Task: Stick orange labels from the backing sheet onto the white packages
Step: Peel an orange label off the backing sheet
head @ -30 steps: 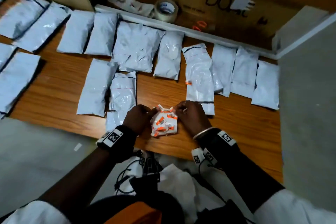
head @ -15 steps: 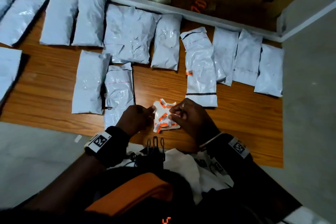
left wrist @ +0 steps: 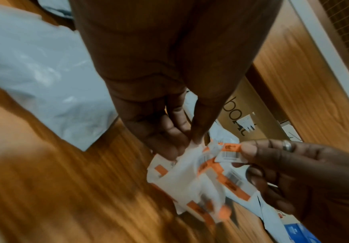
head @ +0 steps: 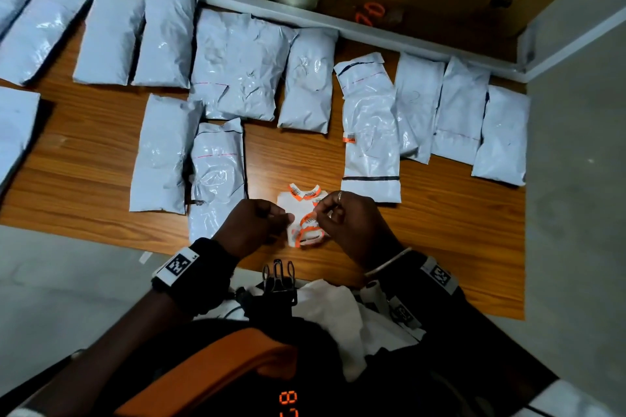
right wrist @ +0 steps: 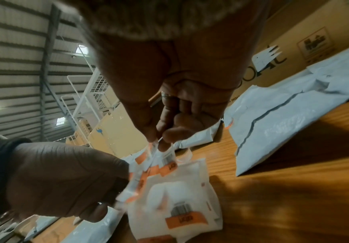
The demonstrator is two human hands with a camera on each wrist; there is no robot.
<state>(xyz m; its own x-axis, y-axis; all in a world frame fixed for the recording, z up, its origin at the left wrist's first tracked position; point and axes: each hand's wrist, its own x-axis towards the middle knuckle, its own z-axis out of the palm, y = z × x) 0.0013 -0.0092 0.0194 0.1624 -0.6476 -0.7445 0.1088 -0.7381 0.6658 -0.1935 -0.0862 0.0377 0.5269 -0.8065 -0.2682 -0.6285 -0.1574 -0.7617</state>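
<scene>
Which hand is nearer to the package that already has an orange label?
Right. The right hand sits just below that labelled package; the left hand is further left, across the backing sheet.

Head camera looks steeply down over the table [head: 101, 152] – both wrist cameras sit close, sharing the label sheet [left wrist: 190, 179].

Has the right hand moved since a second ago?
Yes: the right hand shifted left, off the striped package near end, onto the backing sheet.
</scene>
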